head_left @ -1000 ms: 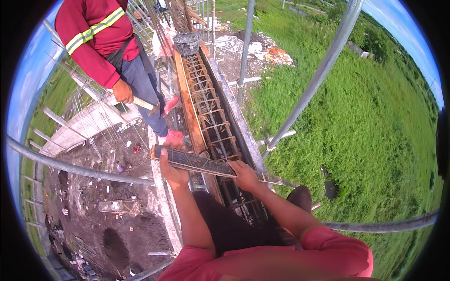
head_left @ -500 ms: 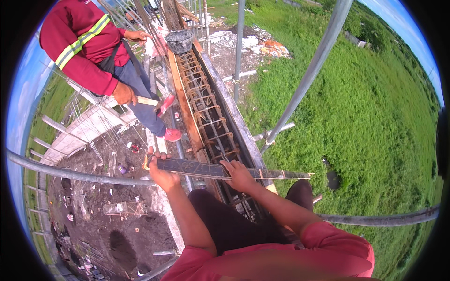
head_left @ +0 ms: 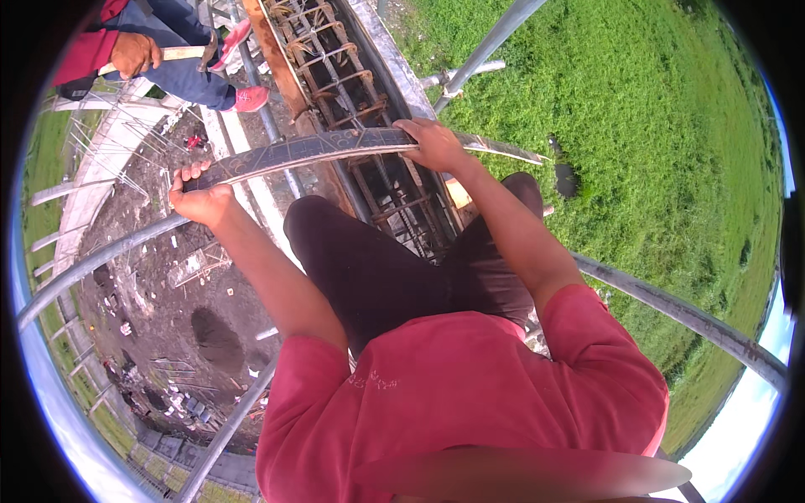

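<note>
A long, narrow strip of dark-faced plywood [head_left: 310,149] lies crosswise over the formwork trough, held in both of my hands. My left hand [head_left: 201,194] is wrapped round its left end, thumb below and fingers over the edge. Closer to the strip's right part, my right hand [head_left: 433,144] grips it from above, over the trough's right side. Beneath it, a rusty rebar cage [head_left: 342,77] runs lengthwise inside the trough, between an orange-brown board [head_left: 277,59] on the left and a grey panel [head_left: 394,52] on the right.
At upper left a co-worker's hand [head_left: 134,55] holds a hammer [head_left: 180,54]. Steel scaffold pipes cross at left [head_left: 109,256], right [head_left: 688,318] and upper right [head_left: 486,54]. Far below lie dirt ground [head_left: 159,335] with debris and green grass [head_left: 654,168].
My view has tipped downward, so the trough and co-worker sit higher in the picture. Both hands keep their hold on the plywood strip, whose left end now appears farther left.
</note>
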Action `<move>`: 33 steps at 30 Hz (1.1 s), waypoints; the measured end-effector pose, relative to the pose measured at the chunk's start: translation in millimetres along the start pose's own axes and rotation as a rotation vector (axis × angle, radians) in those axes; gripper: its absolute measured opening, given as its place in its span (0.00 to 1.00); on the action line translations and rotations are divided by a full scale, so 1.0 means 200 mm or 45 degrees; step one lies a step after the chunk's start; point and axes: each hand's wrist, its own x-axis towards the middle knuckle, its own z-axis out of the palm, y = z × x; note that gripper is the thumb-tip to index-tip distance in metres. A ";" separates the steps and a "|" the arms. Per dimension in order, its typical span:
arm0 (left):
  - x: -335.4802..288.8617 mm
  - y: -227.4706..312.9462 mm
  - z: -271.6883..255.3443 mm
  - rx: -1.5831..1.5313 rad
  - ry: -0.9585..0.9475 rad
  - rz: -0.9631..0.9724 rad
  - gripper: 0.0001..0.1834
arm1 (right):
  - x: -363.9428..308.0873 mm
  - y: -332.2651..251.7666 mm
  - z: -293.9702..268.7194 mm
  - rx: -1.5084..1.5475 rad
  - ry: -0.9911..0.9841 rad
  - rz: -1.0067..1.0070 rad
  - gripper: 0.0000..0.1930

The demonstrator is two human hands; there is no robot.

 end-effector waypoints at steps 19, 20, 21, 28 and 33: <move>-0.10 -0.08 -0.29 2.276 0.311 0.394 0.45 | -0.02 -0.13 -0.14 -0.399 -0.277 -0.014 0.22; -0.16 -0.09 -0.20 2.293 0.004 0.500 0.45 | -0.01 -0.15 -0.16 -0.452 -0.269 -0.032 0.22; -0.23 -0.14 -0.09 1.953 -0.371 0.289 0.43 | 0.00 -0.17 -0.18 -0.520 -0.291 -0.027 0.21; -0.69 -0.46 0.33 2.440 -1.894 -0.274 0.39 | 0.04 -0.36 -0.26 -0.495 -0.142 -0.312 0.22; -0.75 -0.46 0.38 2.515 -1.790 -0.040 0.30 | 0.02 -0.40 -0.36 -0.430 -0.078 -0.295 0.26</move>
